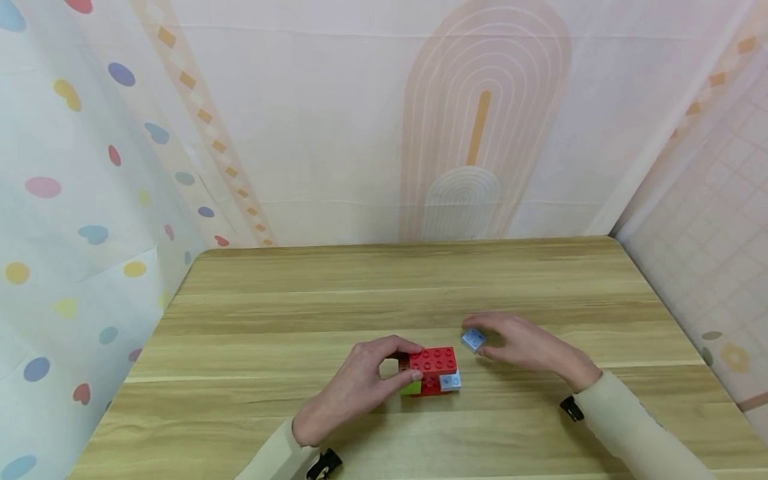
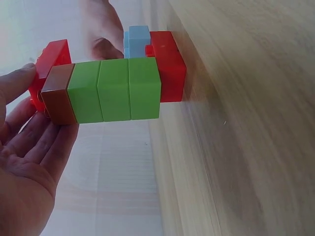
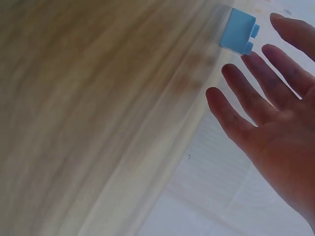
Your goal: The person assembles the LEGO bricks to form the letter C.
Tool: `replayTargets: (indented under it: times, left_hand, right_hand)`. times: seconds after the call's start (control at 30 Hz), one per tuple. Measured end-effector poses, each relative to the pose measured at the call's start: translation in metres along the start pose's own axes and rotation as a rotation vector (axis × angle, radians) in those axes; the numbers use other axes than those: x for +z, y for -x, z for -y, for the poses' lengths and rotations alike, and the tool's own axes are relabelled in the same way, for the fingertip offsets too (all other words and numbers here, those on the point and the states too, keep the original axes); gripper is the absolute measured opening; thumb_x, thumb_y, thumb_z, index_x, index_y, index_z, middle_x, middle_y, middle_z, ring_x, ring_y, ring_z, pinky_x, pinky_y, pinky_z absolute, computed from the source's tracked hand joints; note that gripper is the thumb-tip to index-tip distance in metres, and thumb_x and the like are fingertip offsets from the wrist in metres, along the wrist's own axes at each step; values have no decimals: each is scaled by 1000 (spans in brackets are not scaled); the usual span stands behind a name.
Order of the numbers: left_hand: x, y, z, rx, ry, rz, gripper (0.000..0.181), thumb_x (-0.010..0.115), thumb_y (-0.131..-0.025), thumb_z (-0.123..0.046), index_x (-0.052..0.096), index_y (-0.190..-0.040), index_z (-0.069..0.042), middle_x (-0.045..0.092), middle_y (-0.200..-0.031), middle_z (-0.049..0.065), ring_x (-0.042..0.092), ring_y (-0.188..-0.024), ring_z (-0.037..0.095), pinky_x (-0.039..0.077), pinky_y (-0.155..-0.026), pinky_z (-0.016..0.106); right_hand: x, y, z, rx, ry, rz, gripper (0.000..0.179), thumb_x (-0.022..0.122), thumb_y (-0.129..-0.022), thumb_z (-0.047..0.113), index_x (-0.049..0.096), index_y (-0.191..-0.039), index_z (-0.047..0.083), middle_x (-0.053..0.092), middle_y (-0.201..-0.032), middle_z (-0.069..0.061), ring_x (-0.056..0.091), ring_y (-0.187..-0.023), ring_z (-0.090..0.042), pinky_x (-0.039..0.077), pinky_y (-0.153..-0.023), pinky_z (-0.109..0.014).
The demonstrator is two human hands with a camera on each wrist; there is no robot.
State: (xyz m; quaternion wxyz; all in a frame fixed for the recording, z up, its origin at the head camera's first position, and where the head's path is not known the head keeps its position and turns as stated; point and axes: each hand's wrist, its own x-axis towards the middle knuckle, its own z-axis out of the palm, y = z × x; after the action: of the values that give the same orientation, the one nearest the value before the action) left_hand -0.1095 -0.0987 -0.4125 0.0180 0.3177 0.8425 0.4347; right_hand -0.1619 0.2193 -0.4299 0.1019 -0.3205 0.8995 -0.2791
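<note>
My left hand (image 1: 354,383) grips the upper end of a stack of toy building bricks, thumb and fingers on either side of the top red brick (image 1: 435,361). Beneath that brick, the left wrist view shows a brown brick (image 2: 59,94) and several green bricks (image 2: 114,91) rising from a red base brick (image 2: 170,66). A light blue brick (image 2: 140,42) sits on the base's other end. To the right of the stack, a loose light blue brick (image 1: 473,339) lies on the table. Around it my right hand (image 1: 522,343) hovers, fingers spread; contact is hard to tell.
The wooden table (image 1: 270,320) carries the stack and the loose brick. A pale patterned cloth (image 1: 324,133) hangs behind its far edge, and more cloth hangs at both sides. Black straps (image 1: 324,463) show at the cuffs.
</note>
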Motion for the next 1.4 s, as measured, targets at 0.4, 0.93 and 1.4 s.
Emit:
replayTargets:
  times: [0.4, 0.93, 1.4]
  left_hand:
    - [-1, -2, 1, 12, 22, 11, 26, 79, -94, -19, 73, -119, -13, 75, -111, -5, 68, -97, 6, 61, -86, 40]
    - [-1, -3, 2, 44, 31, -2, 25, 78, -95, -18, 73, -118, -11, 76, -110, -2, 68, -96, 6, 61, -85, 40]
    - [-1, -2, 2, 55, 38, -10, 25, 78, -95, -20, 72, -118, -11, 76, -111, -3, 68, -96, 6, 60, -85, 33]
  right_hand:
    - [3, -8, 0, 42, 35, 45, 38, 72, -97, 9, 66, -134, 7, 65, -135, -11, 61, -124, -31, 52, -103, -52]
    - [2, -4, 14, 69, 47, -49, 37, 74, -96, 14, 68, -132, 7, 66, -129, -9, 64, -114, -25, 56, -95, -46]
    - [7, 2, 32, -11, 15, -104, 34, 74, -95, 12, 69, -129, 6, 67, -125, -5, 64, -111, -22, 58, -92, -43]
